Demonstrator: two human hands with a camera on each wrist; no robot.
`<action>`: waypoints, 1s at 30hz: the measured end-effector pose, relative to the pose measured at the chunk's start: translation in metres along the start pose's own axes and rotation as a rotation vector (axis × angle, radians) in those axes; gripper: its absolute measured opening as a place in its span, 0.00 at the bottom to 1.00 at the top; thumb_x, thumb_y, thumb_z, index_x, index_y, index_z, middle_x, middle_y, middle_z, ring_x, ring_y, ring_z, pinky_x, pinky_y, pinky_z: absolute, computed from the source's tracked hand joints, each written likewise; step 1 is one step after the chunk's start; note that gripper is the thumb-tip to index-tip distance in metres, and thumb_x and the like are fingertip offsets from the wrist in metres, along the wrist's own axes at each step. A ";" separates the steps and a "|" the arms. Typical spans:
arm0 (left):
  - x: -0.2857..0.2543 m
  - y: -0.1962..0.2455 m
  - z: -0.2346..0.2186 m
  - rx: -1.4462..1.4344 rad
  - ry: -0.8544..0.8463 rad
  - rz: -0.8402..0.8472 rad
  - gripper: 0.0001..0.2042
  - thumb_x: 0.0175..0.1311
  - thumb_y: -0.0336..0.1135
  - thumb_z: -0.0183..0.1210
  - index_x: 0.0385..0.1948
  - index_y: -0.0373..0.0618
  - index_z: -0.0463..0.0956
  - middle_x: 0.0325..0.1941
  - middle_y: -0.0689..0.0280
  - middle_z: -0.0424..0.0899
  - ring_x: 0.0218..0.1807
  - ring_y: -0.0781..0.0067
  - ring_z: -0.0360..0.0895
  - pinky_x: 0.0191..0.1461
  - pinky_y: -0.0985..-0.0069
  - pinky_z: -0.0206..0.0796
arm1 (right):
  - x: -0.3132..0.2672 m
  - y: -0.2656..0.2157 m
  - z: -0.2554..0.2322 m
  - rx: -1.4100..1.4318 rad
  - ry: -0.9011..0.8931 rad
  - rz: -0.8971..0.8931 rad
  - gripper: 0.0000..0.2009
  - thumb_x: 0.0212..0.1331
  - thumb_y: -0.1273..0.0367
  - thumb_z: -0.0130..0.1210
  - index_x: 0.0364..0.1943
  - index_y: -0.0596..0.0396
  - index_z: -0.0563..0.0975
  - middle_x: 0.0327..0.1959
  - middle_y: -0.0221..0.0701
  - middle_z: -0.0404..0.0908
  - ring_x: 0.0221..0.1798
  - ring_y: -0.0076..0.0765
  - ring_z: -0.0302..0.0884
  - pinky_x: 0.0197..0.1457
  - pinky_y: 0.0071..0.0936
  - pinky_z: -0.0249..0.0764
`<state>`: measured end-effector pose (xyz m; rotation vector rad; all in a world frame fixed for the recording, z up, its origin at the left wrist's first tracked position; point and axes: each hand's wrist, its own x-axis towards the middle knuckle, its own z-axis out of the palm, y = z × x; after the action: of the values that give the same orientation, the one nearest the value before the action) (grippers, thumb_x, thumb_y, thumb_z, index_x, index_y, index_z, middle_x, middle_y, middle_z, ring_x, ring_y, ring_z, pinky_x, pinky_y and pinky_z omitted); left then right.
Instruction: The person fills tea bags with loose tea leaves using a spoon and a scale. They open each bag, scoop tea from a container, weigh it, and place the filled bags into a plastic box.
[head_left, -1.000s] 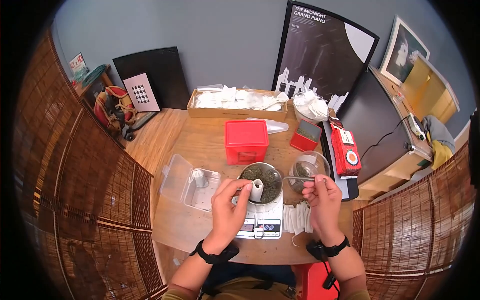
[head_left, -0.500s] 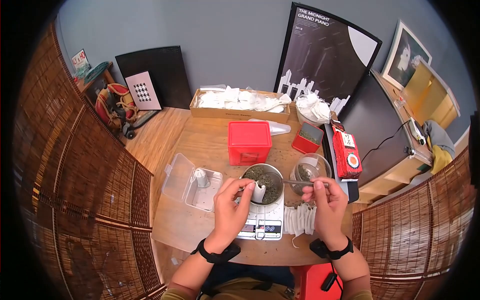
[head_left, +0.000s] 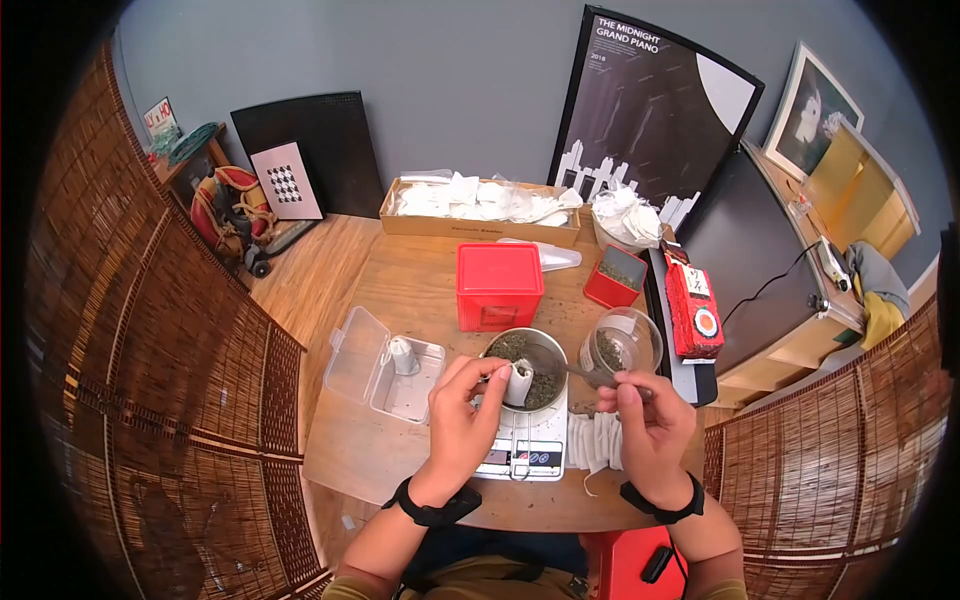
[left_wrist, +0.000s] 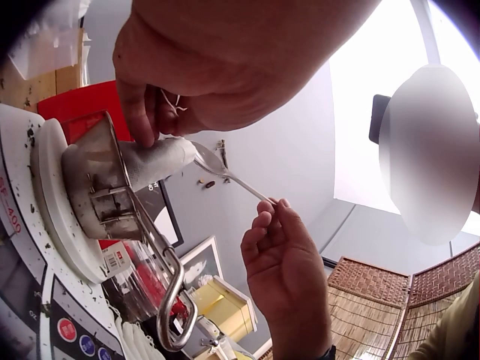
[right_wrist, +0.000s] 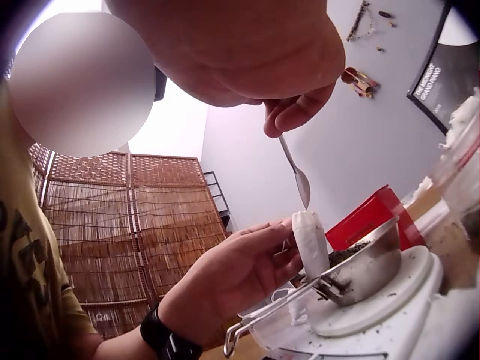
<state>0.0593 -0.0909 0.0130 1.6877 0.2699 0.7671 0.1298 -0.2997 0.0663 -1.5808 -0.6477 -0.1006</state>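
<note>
My left hand (head_left: 462, 415) pinches a white tea bag (head_left: 519, 388) by its side near the open top. The bag stands upright inside a small metal pan (right_wrist: 367, 276), among dried tea leaves (head_left: 510, 346). Under the pan is a white kitchen scale (head_left: 545, 458), with the pan's wire handle reaching over its front. My right hand (head_left: 655, 430) holds a metal spoon (right_wrist: 297, 178) by its handle between thumb and fingers. In both wrist views the spoon slopes down with its tip right at the bag's mouth. The inside of the bag is hidden there.
Left of the scale lies an open clear plastic box (head_left: 408, 408) with a white bag (head_left: 403, 356) inside. A row of white bags (head_left: 594, 440) is at its right. Behind stand a red tin (head_left: 498, 285), a smaller open red tin (head_left: 611, 288) and a clear tub (head_left: 648, 340).
My right hand has lowered a little, and the spoon has gone from nearly level to tipped down at the bag's mouth. The left hand and bag have stayed nearly in place.
</note>
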 end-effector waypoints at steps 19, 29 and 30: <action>-0.003 0.000 -0.004 0.026 0.025 0.049 0.04 0.75 0.24 0.64 0.44 0.33 0.86 0.42 0.56 0.86 0.44 0.65 0.86 0.48 0.73 0.77 | -0.007 0.049 0.003 -0.262 -0.081 0.057 0.09 0.76 0.76 0.59 0.52 0.67 0.85 0.41 0.40 0.92 0.41 0.28 0.91 0.48 0.26 0.86; -0.004 -0.009 -0.002 0.048 0.043 0.052 0.05 0.74 0.25 0.64 0.44 0.33 0.86 0.43 0.54 0.87 0.47 0.59 0.85 0.53 0.69 0.75 | -0.008 0.072 0.000 0.243 0.114 0.414 0.11 0.81 0.69 0.57 0.52 0.66 0.83 0.40 0.41 0.91 0.37 0.28 0.89 0.42 0.25 0.84; -0.004 -0.009 -0.002 0.048 0.043 0.053 0.05 0.74 0.25 0.64 0.44 0.33 0.86 0.43 0.54 0.87 0.47 0.59 0.85 0.53 0.69 0.75 | -0.009 0.073 0.000 0.243 0.115 0.413 0.11 0.81 0.69 0.57 0.52 0.66 0.83 0.40 0.41 0.91 0.37 0.28 0.89 0.42 0.25 0.84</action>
<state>0.0568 -0.0890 0.0030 1.7309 0.2759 0.8429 0.1555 -0.3010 -0.0021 -1.4311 -0.2244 0.1880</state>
